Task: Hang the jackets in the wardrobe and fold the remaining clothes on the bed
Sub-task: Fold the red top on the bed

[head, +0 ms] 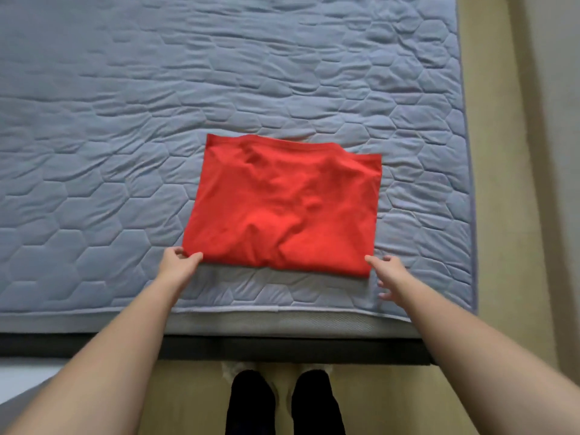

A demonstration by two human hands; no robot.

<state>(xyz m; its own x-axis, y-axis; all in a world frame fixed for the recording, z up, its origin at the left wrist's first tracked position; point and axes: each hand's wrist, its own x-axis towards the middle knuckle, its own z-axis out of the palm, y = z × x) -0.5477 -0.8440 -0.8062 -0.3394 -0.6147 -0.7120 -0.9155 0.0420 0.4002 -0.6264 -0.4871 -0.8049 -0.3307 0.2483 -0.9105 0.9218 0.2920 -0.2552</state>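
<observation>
A red garment (285, 205) lies folded into a rough rectangle on the grey-blue quilted bed (125, 152), near its front edge. My left hand (177, 262) pinches the garment's near left corner between thumb and fingers. My right hand (389, 274) is by the near right corner with fingers spread and relaxed; its index fingertip touches the red edge and holds nothing.
The mattress's right edge (469, 183) runs along a strip of beige floor (499, 215) and a wall. The dark bed frame (282, 350) lies below the mattress front. My feet in dark trousers (282, 403) stand at the bed's front.
</observation>
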